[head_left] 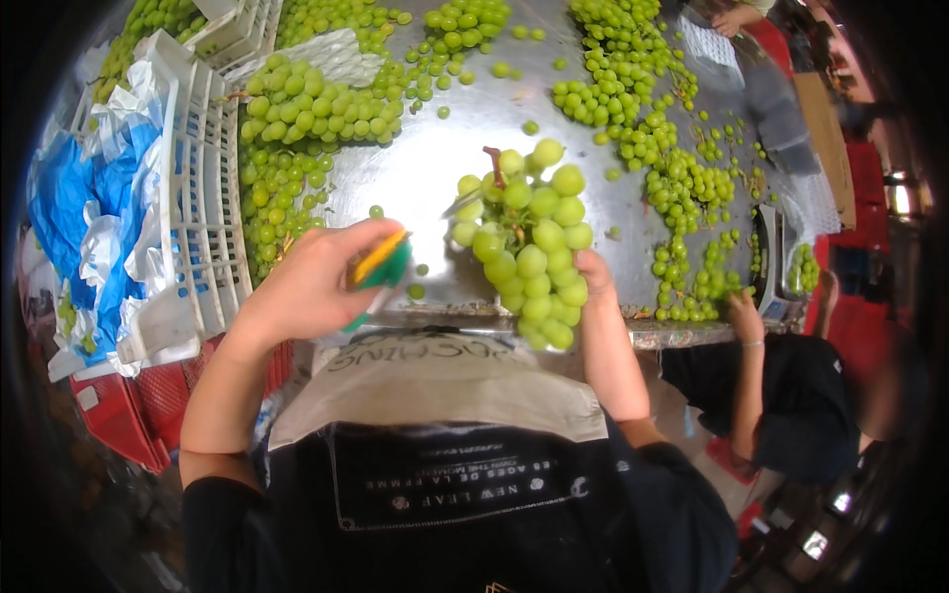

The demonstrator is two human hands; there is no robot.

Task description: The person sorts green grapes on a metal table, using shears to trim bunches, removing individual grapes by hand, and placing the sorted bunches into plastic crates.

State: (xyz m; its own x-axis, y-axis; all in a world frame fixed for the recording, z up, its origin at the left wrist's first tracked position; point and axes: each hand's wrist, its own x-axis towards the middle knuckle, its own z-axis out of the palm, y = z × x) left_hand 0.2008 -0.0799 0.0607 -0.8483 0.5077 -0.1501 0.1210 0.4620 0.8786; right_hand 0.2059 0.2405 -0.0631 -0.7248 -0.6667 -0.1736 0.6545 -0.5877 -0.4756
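Observation:
My left hand (314,275) is closed round a pair of small scissors (388,263) with yellow and green handles. Their thin blades reach the left side of a green grape bunch (534,259); whether they touch its stalks I cannot tell. My right hand (596,282) grips that bunch from its right side, mostly hidden behind the grapes. The bunch hangs above the table's near edge, its brown stem pointing up. Below it is the beige apron (445,390) that I wear.
The metal table (474,109) carries green grape bunches at left (321,109) and right (682,168), with loose grapes between. A white plastic crate (208,198) with blue and white wrapping stands at left, above a red crate (124,415). At right a co-worker's hand (745,318) touches grapes.

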